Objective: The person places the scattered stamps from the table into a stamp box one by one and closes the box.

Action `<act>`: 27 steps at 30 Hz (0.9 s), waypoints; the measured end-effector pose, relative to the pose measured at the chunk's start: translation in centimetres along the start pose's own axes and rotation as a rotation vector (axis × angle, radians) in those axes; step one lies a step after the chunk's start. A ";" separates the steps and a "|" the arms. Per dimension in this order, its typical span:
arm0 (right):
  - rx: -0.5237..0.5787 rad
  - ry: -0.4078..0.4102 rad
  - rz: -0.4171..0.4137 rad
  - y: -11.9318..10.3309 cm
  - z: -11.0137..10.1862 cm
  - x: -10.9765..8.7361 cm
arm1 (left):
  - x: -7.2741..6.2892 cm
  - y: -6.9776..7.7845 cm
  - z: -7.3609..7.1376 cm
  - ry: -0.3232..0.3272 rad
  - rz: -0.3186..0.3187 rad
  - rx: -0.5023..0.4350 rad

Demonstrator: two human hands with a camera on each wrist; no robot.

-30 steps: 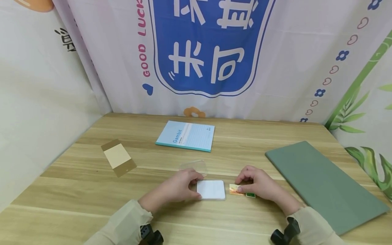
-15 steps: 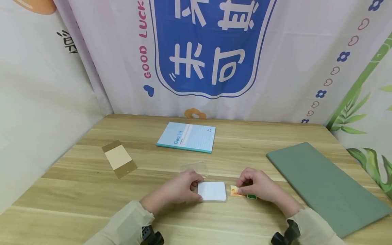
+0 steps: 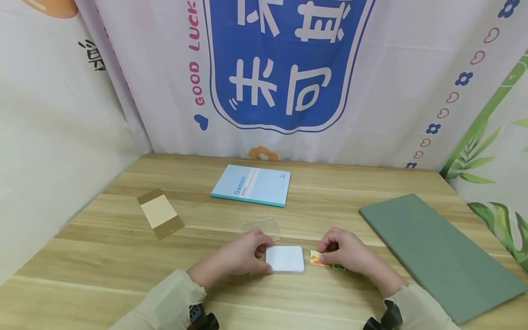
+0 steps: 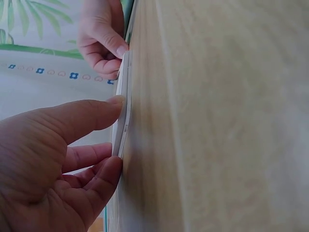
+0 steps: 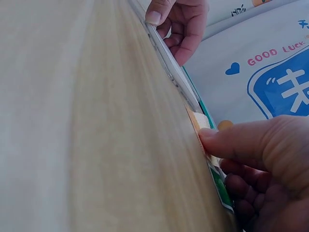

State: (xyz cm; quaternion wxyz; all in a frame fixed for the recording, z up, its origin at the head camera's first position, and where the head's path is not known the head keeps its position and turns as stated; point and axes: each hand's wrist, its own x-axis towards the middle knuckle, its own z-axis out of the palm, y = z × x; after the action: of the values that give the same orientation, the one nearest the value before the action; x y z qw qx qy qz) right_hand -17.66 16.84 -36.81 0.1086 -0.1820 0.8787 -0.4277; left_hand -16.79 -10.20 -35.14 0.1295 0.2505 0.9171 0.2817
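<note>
A stack of white cards (image 3: 285, 259) with rounded corners lies on the table in a shallow clear plastic tray. My left hand (image 3: 249, 252) grips its left end, thumb on the near edge and fingers on the far edge, as the left wrist view shows (image 4: 72, 159). Just right of the stack is a small yellow-orange picture card (image 3: 315, 257). My right hand (image 3: 346, 250) pinches it, with the thumb on its face and the other fingers curled behind. A green piece (image 3: 339, 266) with a pale border shows under that hand, partly hidden. The two hands stand apart.
A clear plastic lid (image 3: 266, 224) lies behind my left hand. Farther back is a light blue notebook (image 3: 260, 185). A brown and cream card wrapper (image 3: 160, 213) rests at the left, and a large grey-green board (image 3: 437, 256) at the right. A printed curtain (image 3: 383, 82) hangs behind the table.
</note>
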 end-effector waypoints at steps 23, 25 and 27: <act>-0.044 0.016 0.012 -0.5 0.3 0.1 | -0.3 -0.2 0.1 0.002 -0.003 -0.048; -0.057 0.041 0.036 -0.5 0.2 0.2 | -0.3 -0.2 0.1 0.004 0.004 -0.056; -0.058 0.068 0.076 -0.5 0.1 0.2 | -0.2 -0.2 0.2 0.004 0.008 -0.057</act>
State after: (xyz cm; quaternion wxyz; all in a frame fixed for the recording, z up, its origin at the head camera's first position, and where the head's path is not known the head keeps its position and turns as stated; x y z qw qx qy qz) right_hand -17.71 16.38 -36.46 0.0895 -0.1367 0.9001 -0.4038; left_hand -16.60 -10.40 -35.35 0.1336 0.2498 0.9079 0.3089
